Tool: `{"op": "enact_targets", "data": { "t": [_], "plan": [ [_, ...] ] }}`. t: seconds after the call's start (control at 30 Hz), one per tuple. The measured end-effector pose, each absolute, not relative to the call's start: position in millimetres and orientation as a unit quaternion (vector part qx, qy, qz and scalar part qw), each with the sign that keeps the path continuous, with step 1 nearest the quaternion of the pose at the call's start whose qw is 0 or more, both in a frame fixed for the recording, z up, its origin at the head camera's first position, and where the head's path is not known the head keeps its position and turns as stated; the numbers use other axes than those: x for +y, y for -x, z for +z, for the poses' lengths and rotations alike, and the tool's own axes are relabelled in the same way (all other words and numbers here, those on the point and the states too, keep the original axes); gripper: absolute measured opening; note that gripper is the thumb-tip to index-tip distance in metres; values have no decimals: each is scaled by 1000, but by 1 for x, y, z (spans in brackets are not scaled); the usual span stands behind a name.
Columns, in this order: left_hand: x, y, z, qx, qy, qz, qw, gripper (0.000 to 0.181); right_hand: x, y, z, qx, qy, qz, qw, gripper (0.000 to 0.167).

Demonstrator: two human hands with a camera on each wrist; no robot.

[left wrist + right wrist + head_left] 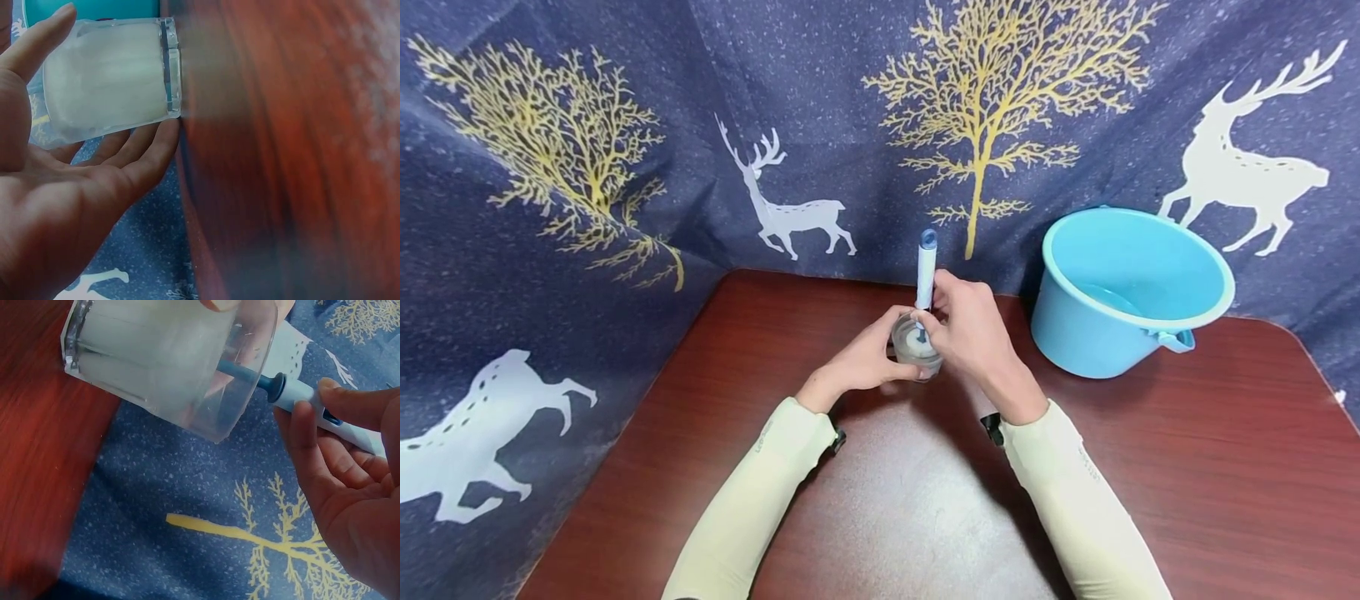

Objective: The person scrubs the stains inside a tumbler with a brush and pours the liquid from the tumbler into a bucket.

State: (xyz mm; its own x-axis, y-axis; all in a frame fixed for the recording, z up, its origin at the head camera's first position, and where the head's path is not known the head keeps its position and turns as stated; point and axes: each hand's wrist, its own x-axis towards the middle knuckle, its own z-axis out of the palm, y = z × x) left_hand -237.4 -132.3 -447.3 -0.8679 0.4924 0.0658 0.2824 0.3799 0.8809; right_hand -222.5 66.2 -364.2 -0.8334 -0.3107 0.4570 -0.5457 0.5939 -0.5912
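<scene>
In the head view my left hand holds a clear cup near the back of the table, thumb on the near side. My right hand pinches the white handle of a cup brush, which stands upright with its blue neck down in the cup. The left wrist view shows the cup between thumb and fingers, its thick base against the tabletop. Whitish contents, seen through the wall, fill much of it; the brush head is hard to make out. Thumb and forefinger grip the brush handle in the right wrist view.
A light blue bucket with a side handle stands to the right of my right hand, at the back of the dark red wooden table. Behind it hangs a navy cloth printed with deer and golden trees.
</scene>
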Motion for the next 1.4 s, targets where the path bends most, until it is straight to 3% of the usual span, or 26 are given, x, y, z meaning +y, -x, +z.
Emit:
{"op": "enact_targets", "data": {
  "t": [0.37,0.8,1.4],
  "plan": [
    [-131,236,-446,816,-243,515,101,83,66,224,-364,-882,-251,367,157,20],
    [-130,238,-446,798,-253,536,113,79,64,223,-363,-867,-326,338,168,25],
    [-132,237,-447,815,-245,515,107,81,69,222,-363,-871,-311,346,158,24]
  ]
}}
